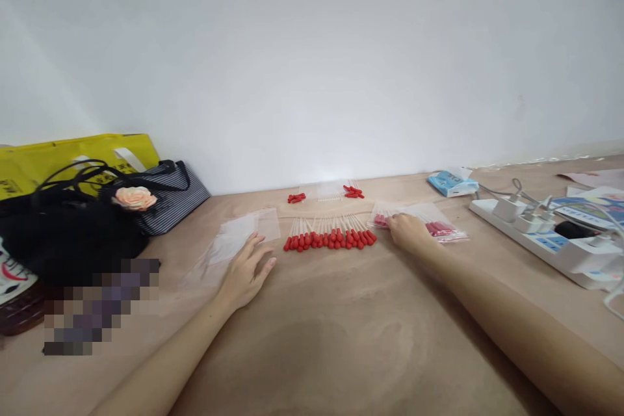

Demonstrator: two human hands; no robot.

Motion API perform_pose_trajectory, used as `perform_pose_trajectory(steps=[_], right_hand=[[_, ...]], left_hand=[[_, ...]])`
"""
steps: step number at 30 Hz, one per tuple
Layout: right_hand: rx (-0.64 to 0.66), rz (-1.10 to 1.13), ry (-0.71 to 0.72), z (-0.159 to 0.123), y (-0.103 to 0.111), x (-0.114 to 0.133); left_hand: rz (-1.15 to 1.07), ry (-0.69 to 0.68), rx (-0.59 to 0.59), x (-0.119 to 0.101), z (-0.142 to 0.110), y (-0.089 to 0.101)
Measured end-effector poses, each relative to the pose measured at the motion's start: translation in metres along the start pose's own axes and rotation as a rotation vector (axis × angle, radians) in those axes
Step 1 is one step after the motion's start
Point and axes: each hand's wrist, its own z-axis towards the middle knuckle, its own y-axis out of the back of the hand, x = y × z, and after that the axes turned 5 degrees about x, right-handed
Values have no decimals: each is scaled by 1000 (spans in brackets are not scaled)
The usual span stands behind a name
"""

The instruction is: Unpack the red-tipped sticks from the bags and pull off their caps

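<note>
My left hand (246,273) is open, fingers spread, resting on the edge of a stack of clear plastic bags (263,224). To the right, my right hand (408,232) has its fingers bent together on a clear plastic bag (433,213) with red-tipped sticks inside; its fingertips are partly hidden. Between the hands lies a fanned row of pale sticks with red tips (331,238), tips towards me. Farther back are two small heaps of red pieces, one on the left (296,197) and one on the right (354,192), with pale sticks (330,196) between them.
A white power strip (524,227) with plugs and cables lies at the right, near a blue tissue pack (451,183). On the left are a yellow bag (73,149), a striped bag (178,198) and a black bag (73,234) bearing a peach flower (135,198). A wall stands behind the table.
</note>
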Motion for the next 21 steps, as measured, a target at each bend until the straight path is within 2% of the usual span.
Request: perform_pose_trajectory(steps=[7, 10, 13, 14, 17, 19, 21], right_hand=[[-164, 213, -166, -2, 4, -3], [-260, 368, -239, -1, 18, -10], [-299, 559, -233, -7, 39, -10], [-300, 657, -217, -12, 46, -8], [-251, 1338, -107, -31, 63, 8], [-147, 1650, -5, -45, 67, 25], [29, 1876, 59, -56, 64, 44]], left_hand=[[-26, -2, -3, 1, 0, 0], [-24, -4, 0, 1, 0, 0], [-33, -7, -19, 1, 0, 1], [-39, -9, -34, 1, 1, 1], [-67, -25, -90, -6, 2, 5], [-101, -48, -118, -15, 3, 8], [-146, -81, -128, -27, 3, 11]])
